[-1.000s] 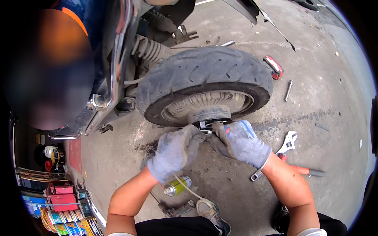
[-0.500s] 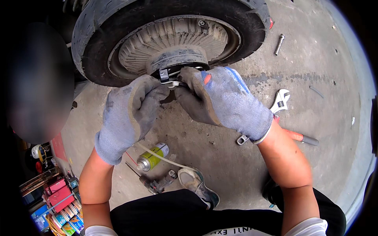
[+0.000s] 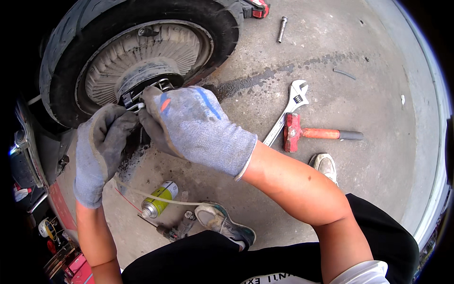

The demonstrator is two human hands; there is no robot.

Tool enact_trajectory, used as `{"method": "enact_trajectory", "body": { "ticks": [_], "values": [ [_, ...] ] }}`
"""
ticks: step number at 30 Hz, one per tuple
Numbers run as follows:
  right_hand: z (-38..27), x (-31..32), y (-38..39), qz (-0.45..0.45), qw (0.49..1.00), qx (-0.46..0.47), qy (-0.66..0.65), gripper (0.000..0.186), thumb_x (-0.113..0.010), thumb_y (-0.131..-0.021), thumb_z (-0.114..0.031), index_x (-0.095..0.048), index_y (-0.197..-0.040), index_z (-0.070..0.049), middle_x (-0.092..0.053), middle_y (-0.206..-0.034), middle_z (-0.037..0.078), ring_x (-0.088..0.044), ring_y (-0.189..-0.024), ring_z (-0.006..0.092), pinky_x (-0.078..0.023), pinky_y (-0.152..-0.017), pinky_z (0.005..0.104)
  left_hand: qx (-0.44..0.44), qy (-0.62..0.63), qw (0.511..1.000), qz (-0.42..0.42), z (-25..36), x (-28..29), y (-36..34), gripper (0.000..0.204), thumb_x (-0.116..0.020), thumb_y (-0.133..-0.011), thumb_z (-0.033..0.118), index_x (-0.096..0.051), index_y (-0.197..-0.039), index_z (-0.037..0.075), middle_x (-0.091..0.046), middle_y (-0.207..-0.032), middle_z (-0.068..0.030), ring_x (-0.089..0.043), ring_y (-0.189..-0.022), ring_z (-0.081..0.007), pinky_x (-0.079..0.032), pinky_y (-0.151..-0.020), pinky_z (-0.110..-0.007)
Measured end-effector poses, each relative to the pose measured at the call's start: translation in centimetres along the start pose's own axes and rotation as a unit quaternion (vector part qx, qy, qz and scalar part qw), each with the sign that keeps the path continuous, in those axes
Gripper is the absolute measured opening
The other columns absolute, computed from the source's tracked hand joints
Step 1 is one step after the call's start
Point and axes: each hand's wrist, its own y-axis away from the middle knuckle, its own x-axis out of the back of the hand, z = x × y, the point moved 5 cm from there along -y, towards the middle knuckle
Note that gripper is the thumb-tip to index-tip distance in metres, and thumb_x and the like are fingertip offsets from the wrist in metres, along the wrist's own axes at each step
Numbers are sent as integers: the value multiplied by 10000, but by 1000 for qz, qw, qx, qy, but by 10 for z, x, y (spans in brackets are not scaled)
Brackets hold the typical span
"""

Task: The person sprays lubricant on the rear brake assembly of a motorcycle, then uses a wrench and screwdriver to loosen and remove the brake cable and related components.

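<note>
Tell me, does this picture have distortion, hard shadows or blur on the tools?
Head view: the pale strip at right bends along the fisheye rim, corners go black; head view: light on the concrete floor looks soft, but it is dark under the wheel hub, between the left hand and right hand; head view: the adjustable wrench and sledgehammer look fairly sharp.

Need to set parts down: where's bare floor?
Free: concrete between short grey tube and red-headed, orange-handled hammer.
Crowded: dusty metal wheel hub, with blue-grey gloved left hand and right hand; lower left, yellow-green spray can near dirty white shoe.
</note>
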Motion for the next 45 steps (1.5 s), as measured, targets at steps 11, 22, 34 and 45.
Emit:
{"method": "enact_trajectory", "body": {
  "ticks": [11,22,34,45],
  "values": [
    [163,164,74,-412,830,-130,353,209,-598,-927,-231,-658,-953,-32,-686,-809,206,-690,-795,401,-552,-726,495,67,62,996,-17,-23,-3,5,162,-591,-982,128,-637,-975,-27,-572,-806,31,-463,-734,-40,-385,-660,-208],
    [187,109,190,-519,794,-130,290,176,-608,-873,-195,-702,-947,-67,-719,-902,177,-707,-869,375,-541,-716,486,-32,-3,999,-7,-12,2,12,142,-601,-955,80,-658,-977,-48,-646,-803,-109,-613,-695,-188,-491,-656,-311],
    [226,177,90,-624,705,-144,305,268,-607,-837,-186,-736,-1036,-60,-730,-1016,166,-693,-962,390,-559,-831,448,-13,-34,999,-17,1,-2,9,129,-618,-901,62,-682,-995,1,-674,-842,-194,-673,-738,-351,-521,-665,-361],
    [85,167,-120,47,978,199,43,686,-620,-919,-382,-442,-1370,103,-595,-1225,303,-599,-1115,434,-455,-984,502,197,30,980,8,23,-11,6,171,-600,-940,130,-625,-861,-19,-660,-675,-76,-564,-538,-91,-459,-511,-286]
  ]
}}
